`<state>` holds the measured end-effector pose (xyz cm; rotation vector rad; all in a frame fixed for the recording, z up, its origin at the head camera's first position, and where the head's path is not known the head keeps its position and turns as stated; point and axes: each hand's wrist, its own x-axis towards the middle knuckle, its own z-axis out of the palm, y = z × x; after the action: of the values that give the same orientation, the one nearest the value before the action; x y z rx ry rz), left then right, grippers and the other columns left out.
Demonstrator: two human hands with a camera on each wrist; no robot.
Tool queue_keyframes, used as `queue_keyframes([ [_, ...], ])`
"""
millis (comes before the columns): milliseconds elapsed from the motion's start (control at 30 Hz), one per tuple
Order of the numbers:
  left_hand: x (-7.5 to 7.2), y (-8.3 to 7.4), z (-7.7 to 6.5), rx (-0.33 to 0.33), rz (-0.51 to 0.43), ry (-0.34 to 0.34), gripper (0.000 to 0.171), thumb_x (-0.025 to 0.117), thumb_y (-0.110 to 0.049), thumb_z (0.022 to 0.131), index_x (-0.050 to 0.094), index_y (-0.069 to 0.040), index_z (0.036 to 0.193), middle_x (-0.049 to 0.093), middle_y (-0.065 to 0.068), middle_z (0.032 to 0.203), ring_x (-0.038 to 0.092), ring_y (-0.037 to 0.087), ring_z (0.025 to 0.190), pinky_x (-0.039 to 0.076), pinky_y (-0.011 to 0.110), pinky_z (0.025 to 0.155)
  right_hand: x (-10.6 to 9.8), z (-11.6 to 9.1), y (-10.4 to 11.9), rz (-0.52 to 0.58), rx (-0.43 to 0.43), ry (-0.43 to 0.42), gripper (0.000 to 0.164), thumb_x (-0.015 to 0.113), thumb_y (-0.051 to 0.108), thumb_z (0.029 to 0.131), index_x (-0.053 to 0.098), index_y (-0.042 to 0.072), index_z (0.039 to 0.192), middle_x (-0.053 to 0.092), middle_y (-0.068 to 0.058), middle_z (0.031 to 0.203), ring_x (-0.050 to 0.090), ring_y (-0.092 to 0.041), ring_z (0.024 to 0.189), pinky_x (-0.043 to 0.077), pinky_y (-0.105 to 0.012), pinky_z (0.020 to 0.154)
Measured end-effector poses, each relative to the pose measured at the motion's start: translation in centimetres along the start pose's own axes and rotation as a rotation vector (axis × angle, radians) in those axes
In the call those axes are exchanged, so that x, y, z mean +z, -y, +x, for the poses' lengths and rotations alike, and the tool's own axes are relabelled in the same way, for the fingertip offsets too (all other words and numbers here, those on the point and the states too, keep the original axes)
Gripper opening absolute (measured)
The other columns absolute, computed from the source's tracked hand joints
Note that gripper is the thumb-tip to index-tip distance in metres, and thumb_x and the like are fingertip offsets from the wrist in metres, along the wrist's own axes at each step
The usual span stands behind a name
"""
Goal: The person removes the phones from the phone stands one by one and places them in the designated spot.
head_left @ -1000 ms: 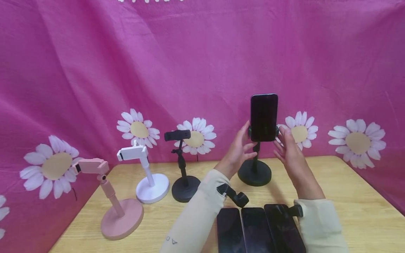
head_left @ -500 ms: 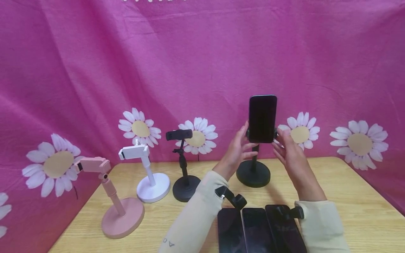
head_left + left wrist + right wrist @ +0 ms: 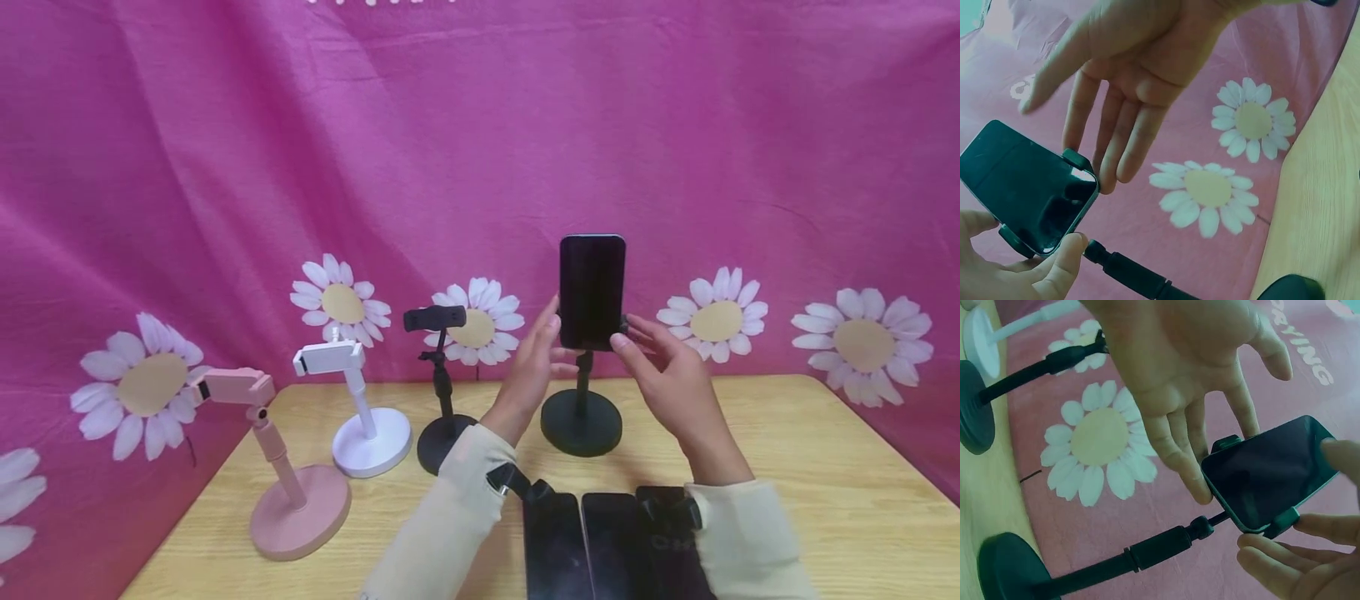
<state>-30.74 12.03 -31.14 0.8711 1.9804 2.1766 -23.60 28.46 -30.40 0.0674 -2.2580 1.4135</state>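
A dark-screened phone (image 3: 592, 292) stands upright in the clamp of a black phone stand (image 3: 581, 425) toward the table's back right. My left hand (image 3: 525, 383) is at the phone's left side; in the right wrist view its straight fingers lie against the clamp. On the other side is my right hand (image 3: 678, 387). From the left wrist view, the right fingers reach the clamp (image 3: 1075, 159), and the thumb stands off the screen. In the head view that thumb overlaps the phone's lower right corner. The phone's back is hidden.
Several dark phones (image 3: 557, 542) lie side by side near the front, partly behind the wrist cameras. To the left are a pink stand (image 3: 300, 512), a white stand (image 3: 371, 442) and another black stand (image 3: 442, 392), their clamps without phones. A pink daisy-print cloth (image 3: 480, 150) hangs behind.
The stand with its phone has shifted left and slightly toward me, with both hands moving along. My right thumb has come round in front of the phone's lower corner. The other stands stay put.
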Motion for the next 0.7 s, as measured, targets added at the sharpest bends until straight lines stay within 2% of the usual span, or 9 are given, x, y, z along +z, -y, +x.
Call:
queue_keyframes([
  [100,-0.8,-0.1,-0.7,0.016,0.039,-0.021,0.051,0.038,-0.049,0.1,0.03,-0.04,0.149,0.05,0.001,0.138,0.059,0.042,0.107,0.053,0.041,0.085,0.7,-0.3,0.1,-0.074,-0.065,-0.009,0.061,0.061,0.045,0.092,0.047,0.012,0.142,0.054,-0.018,0.136,0.057,-0.039,0.117,0.048,-0.054,0.09],
  [267,-1.8,-0.3,-1.8,0.079,0.103,-0.059,0.049,0.041,-0.039,0.102,0.032,-0.034,0.149,0.049,0.002,0.14,0.063,0.039,0.099,0.054,0.045,0.084,1.8,-0.6,0.4,-0.142,-0.174,-0.07,0.05,0.069,0.03,0.09,0.055,0.009,0.133,0.062,-0.018,0.125,0.066,-0.036,0.101,0.054,-0.047,0.081],
  [400,-2.4,-0.6,-2.8,0.123,0.197,-0.083,0.048,0.046,-0.031,0.102,0.033,-0.035,0.149,0.051,0.004,0.137,0.068,0.029,0.093,0.056,0.034,0.079,2.6,-0.9,0.7,-0.161,-0.202,-0.13,0.043,0.073,0.023,0.087,0.06,0.009,0.126,0.067,-0.015,0.117,0.069,-0.032,0.094,0.055,-0.042,0.077],
  [533,-2.7,-1.2,-3.9,0.165,0.293,-0.125,0.055,0.053,-0.016,0.099,0.034,-0.03,0.149,0.052,0.009,0.131,0.071,0.027,0.084,0.056,0.028,0.073,3.4,-1.1,1.0,-0.179,-0.235,-0.186,0.04,0.077,0.017,0.083,0.062,0.008,0.12,0.07,-0.014,0.11,0.071,-0.028,0.087,0.055,-0.026,0.073],
  [633,-2.8,-1.4,-4.4,0.209,0.352,-0.161,0.061,0.058,-0.005,0.095,0.036,-0.025,0.148,0.054,0.013,0.122,0.071,0.029,0.076,0.056,0.025,0.067,3.9,-1.3,1.2,-0.2,-0.262,-0.22,0.039,0.079,0.014,0.081,0.063,0.008,0.117,0.072,-0.013,0.104,0.072,-0.026,0.082,0.049,-0.01,0.07],
  [700,-3.1,-1.1,-4.3,0.242,0.399,-0.183,0.065,0.062,-0.002,0.092,0.037,-0.025,0.148,0.055,0.014,0.116,0.071,0.027,0.073,0.055,0.022,0.064,4.3,-1.3,1.2,-0.216,-0.274,-0.235,0.04,0.079,0.014,0.08,0.064,0.008,0.116,0.072,-0.013,0.102,0.072,-0.026,0.08,0.048,-0.009,0.069],
])
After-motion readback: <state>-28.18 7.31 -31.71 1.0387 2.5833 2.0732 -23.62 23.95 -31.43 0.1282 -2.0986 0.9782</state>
